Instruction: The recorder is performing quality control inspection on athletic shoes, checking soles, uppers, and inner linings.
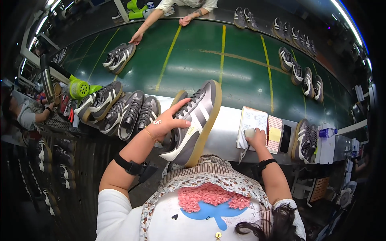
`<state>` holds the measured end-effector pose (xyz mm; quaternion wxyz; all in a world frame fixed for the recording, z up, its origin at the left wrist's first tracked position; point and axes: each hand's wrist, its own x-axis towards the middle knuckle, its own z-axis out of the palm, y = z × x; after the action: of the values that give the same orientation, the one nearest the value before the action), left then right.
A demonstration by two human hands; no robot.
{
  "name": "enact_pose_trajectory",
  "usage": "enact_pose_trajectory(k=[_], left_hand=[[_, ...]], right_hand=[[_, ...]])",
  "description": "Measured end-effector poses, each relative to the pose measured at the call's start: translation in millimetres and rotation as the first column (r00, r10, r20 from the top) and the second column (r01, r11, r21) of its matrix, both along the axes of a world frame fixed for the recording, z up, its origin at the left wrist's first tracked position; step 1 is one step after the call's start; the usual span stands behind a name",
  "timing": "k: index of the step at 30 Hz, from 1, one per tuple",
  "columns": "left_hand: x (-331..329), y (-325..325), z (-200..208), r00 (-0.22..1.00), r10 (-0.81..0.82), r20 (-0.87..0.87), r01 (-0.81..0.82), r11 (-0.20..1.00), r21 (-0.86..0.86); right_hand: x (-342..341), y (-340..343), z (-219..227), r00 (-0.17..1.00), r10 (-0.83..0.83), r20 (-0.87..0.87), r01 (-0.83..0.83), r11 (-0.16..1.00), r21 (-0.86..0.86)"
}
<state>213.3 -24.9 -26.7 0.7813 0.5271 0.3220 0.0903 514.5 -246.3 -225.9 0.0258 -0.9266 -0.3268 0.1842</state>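
Note:
My left hand (pixel 163 125) grips a grey sneaker (pixel 197 124) with white stripes, dark laces and a tan sole. The shoe is tilted toe-up in front of my apron, its sole turned to the right. Partly hidden behind it is a second grey sneaker (pixel 180 97). At the bench, my right hand (pixel 256 139) is closed on a small whitish pad (pixel 249 132), its exact kind unclear. A crumpled white cloth (pixel 242 141) lies right beside those fingers. Both are over an open notebook (pixel 259 116) with handwritten pages.
Several sneakers (pixel 130 114) line the bench at left; another pair (pixel 304 140) stands at right beside a dark phone (pixel 285 137) and bottle (pixel 328 132). Beyond runs a green conveyor belt (pixel 193 52) carrying shoes. Across it, a co-worker's hand (pixel 136 38) touches a sneaker (pixel 122 56).

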Motion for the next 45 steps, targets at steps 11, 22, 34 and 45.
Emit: enact_pose_trajectory(k=[11, 22, 34, 45], left_hand=[[-7.6, -24.8, 6.7, 0.990, 0.069, -0.122, -0.029, 0.953, 0.301], [2.7, -70.6, 25.8, 0.949, 0.206, -0.238, 0.110, 0.491, 0.864], [-6.3, -82.4, 30.7, 0.936, 0.255, -0.244, 0.115, 0.432, 0.895], [-15.0, -82.2, 28.6, 0.933, 0.282, -0.226, 0.060, 0.494, 0.867]], right_hand=[[-24.9, 60.8, 106.4, 0.763, 0.352, -0.542, 0.197, 0.672, 0.714], [-107.3, 113.0, 221.6, 0.881, 0.435, 0.188, -0.445, 0.622, 0.645], [-117.0, 107.7, 225.5, 0.883, 0.399, 0.246, -0.443, 0.536, 0.719], [-121.6, 109.7, 229.5, 0.870, 0.441, 0.221, -0.427, 0.448, 0.786]])
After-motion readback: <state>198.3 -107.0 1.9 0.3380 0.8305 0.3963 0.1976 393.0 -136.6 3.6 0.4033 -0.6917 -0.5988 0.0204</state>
